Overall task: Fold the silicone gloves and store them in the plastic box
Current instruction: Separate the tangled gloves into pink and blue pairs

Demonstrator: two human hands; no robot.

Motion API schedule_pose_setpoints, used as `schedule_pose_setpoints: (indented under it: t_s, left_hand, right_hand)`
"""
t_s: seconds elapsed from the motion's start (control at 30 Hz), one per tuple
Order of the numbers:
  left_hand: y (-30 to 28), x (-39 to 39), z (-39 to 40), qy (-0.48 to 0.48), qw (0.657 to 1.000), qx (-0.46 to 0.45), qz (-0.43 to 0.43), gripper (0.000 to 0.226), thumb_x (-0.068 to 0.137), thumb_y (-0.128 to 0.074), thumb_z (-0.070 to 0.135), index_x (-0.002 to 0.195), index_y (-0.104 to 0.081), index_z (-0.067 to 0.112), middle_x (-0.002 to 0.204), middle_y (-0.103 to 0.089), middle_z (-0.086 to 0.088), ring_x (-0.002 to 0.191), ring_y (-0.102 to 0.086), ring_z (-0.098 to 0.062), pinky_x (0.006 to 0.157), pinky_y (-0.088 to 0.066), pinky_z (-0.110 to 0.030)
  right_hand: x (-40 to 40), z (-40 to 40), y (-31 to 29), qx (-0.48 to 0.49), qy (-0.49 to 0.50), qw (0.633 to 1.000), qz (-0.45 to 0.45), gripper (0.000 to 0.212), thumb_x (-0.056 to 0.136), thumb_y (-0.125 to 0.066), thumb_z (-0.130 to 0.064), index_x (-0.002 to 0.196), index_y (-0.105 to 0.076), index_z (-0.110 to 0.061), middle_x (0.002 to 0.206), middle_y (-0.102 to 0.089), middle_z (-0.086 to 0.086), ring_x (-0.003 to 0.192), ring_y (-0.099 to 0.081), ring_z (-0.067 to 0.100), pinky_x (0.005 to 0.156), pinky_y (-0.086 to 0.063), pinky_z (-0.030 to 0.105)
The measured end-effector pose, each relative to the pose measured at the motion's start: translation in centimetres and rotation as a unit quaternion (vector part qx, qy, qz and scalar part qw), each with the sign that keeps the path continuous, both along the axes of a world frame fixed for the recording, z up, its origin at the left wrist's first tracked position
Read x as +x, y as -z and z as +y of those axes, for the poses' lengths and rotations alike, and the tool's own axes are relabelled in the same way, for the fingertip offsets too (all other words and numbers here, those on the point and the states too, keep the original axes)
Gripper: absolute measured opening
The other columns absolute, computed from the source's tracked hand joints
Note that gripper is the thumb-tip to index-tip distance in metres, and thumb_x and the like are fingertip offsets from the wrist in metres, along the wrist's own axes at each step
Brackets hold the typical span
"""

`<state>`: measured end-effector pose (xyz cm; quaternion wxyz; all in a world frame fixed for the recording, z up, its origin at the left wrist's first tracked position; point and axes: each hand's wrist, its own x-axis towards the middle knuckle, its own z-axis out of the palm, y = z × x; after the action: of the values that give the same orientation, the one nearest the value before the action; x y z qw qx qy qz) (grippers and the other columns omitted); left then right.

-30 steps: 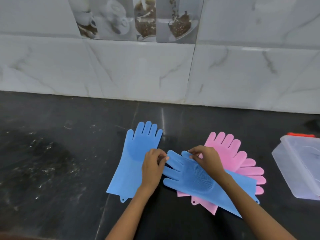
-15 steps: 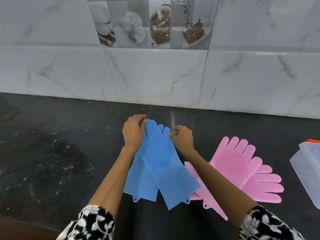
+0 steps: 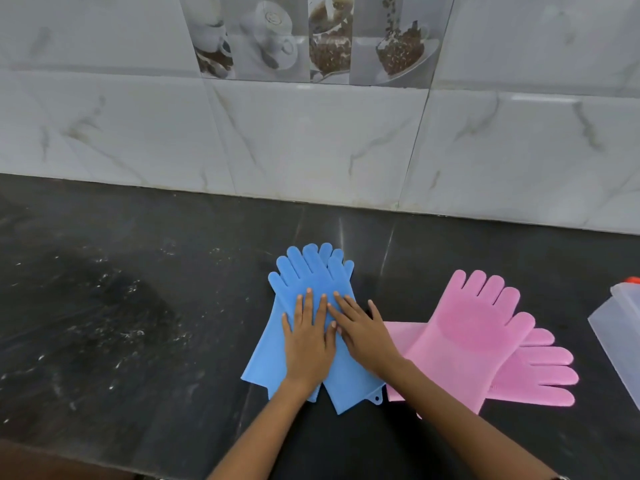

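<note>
Two blue silicone gloves (image 3: 311, 275) lie stacked on the black countertop (image 3: 121, 306), fingers pointing toward the wall. My left hand (image 3: 306, 341) rests flat on them, fingers spread. Beside it my right hand (image 3: 363, 332) also presses flat on the blue pair, its fingers angled left. To the right lie two pink silicone gloves (image 3: 474, 327), one across the other. A translucent plastic box (image 3: 623, 327) shows at the right edge, partly out of view.
A grey marble-tiled wall (image 3: 311, 143) runs behind the counter. A small red piece (image 3: 632, 280) sits at the box's top corner. The counter's brown front edge (image 3: 52, 459) shows at the lower left.
The second blue glove went from lying over the pink pair to lying on top of the first blue glove. Both hands let go of its fingertips and now press flat on the stack.
</note>
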<state>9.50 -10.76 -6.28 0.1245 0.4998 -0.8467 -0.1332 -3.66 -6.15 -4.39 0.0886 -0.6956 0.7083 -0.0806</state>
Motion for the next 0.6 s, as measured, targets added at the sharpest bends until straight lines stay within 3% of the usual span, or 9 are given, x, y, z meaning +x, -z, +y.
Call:
schedule_pose_setpoints:
  t_s: [0.23,0.43,0.6]
  left_hand:
    - [0.0,2.9,-4.9,0.077,0.997,0.001,0.001,0.054,0.099,-0.024,0.045,0.149,-0.007,0.033,0.159,0.001,0.010,0.145,0.009,-0.009,0.118,-0.004,-0.040]
    - [-0.8,4.3,-8.3,0.150,0.988,0.001,0.026,0.053,0.100,-0.029,0.042,0.149,-0.015,0.029,0.157,-0.002,0.013,0.145,0.006,-0.005,0.119,-0.005,-0.038]
    - [-1.3,4.2,-7.7,0.147,0.989,-0.003,0.016,0.051,0.100,-0.031,0.038,0.149,-0.019,0.026,0.158,-0.009,0.006,0.146,0.001,-0.010,0.119,-0.002,-0.039]
  right_hand:
    - [1.4,-3.3,0.4,-0.008,0.012,1.000,0.018,0.049,0.103,-0.025,-0.032,0.150,-0.014,-0.024,0.159,-0.010,-0.004,0.147,-0.007,0.016,0.117,0.003,0.047]
    - [3.2,-5.1,0.2,-0.003,0.045,0.999,0.008,0.050,0.102,-0.026,-0.034,0.150,-0.016,-0.021,0.159,-0.013,-0.001,0.147,-0.007,0.019,0.117,0.003,0.050]
    - [2.5,-2.9,-0.3,-0.016,0.032,0.999,-0.019,0.048,0.102,-0.027,-0.030,0.149,-0.020,-0.020,0.160,-0.011,-0.001,0.147,-0.002,0.016,0.118,0.003,0.047]
